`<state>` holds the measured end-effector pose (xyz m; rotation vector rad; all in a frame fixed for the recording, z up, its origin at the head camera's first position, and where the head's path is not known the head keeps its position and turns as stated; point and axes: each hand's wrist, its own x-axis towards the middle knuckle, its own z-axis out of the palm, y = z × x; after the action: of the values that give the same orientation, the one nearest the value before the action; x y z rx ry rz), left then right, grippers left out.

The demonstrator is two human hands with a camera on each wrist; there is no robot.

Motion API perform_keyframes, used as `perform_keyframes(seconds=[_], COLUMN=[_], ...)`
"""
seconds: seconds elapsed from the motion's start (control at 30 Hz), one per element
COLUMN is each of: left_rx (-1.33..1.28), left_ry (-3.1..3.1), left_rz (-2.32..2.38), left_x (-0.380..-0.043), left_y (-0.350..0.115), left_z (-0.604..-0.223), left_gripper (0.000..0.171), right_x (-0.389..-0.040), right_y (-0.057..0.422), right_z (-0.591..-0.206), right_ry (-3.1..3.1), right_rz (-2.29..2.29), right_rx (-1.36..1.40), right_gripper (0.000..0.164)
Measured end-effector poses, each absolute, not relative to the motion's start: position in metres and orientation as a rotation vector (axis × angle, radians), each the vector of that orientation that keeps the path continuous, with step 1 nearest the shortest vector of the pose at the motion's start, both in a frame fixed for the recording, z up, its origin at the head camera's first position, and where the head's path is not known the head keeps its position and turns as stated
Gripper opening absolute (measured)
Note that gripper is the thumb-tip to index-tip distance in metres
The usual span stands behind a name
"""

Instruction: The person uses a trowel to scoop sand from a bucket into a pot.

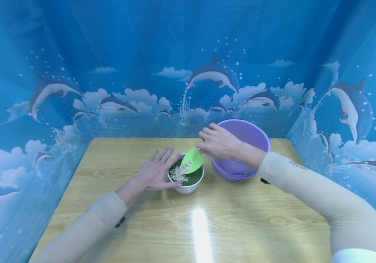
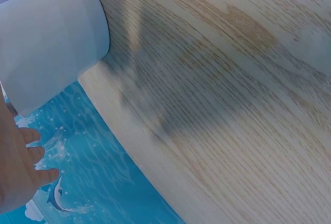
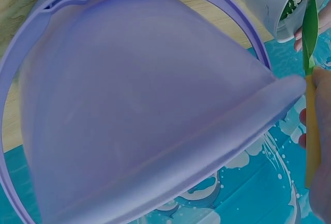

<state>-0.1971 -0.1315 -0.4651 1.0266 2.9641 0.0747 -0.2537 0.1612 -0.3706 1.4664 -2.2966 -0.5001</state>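
A white pot [image 1: 189, 189] stands on the table, dark green inside, with pale grains [image 1: 177, 174] heaped at its left. Around its left side my left hand [image 1: 156, 171] lies with fingers spread and straight, the thumb touching the front of the rim. My right hand [image 1: 221, 143] grips a small shovel by its yellow handle [image 3: 312, 131]. The shovel's green blade [image 1: 194, 160] is tilted down into the pot's mouth, pale bits on it. In the left wrist view the pot's smooth side [image 2: 57, 40] shows, with fingers [image 2: 46, 176] below it.
A purple bucket [image 1: 253, 132] stands right of the pot, beneath my right forearm; its handle [image 3: 253, 38] shows in the right wrist view. The wooden table [image 1: 135, 230] ends at a blue curtain [image 1: 161, 44] printed with dolphins, which stands behind and on both sides.
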Motion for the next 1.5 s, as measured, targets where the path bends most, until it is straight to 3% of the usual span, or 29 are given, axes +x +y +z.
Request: perform_keyframes(seconds=[0.9,1.5], left_rx=[1.04,1.066], left_ry=[2.962,2.957], left_rz=[0.09,0.097], left_x=[-0.196,-0.193], left_y=[-0.132,-0.133], left_z=[-0.462,-0.46], left_gripper=[0.113,0.113], right_x=[-0.249,-0.249], right_y=[0.172,0.189], right_z=[-0.348,-0.338], right_ry=[-2.164,-2.202], right_rz=[-0.787,-0.732], right_rx=[1.544,1.534], right_gripper=[0.016,0.019])
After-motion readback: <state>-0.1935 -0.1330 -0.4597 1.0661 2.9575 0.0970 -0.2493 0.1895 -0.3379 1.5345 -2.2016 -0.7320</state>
